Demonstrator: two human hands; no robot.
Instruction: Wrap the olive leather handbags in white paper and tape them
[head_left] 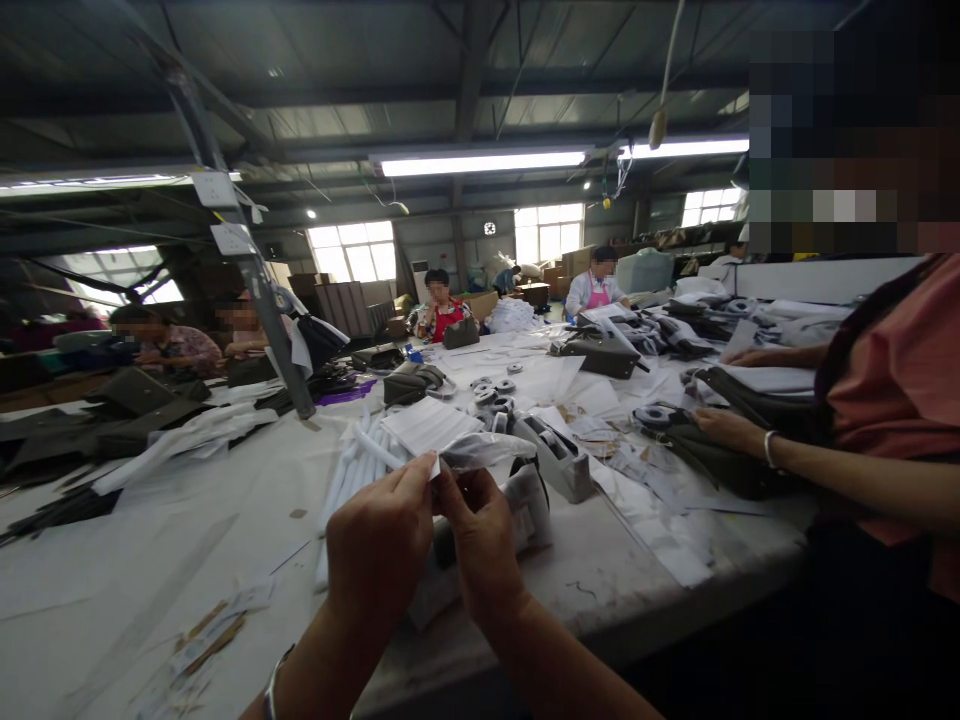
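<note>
Both hands meet in front of me, over a wrapped dark bag (529, 505) on the near side of the table. Between the fingertips of my left hand (381, 535) a small white slip (435, 466) is pinched. My right hand (480, 535) touches it from the other side, thumb and fingers closed, and what they grip is hidden. Clear plastic film (487, 448) rises just behind the fingers. Beyond lie a stack of white foam sheets (427, 424) and several white rolled tubes (346, 485). A grey tape dispenser (559, 460) stands to the right of the bag.
Tape rolls (486, 392) and dark bags (414, 382) lie farther back on the white table (285, 480). Paper scraps (221, 625) are at left. A metal post (262, 300) rises there. At right, a co-worker's hands (731, 430) hold a dark bag; others sit beyond.
</note>
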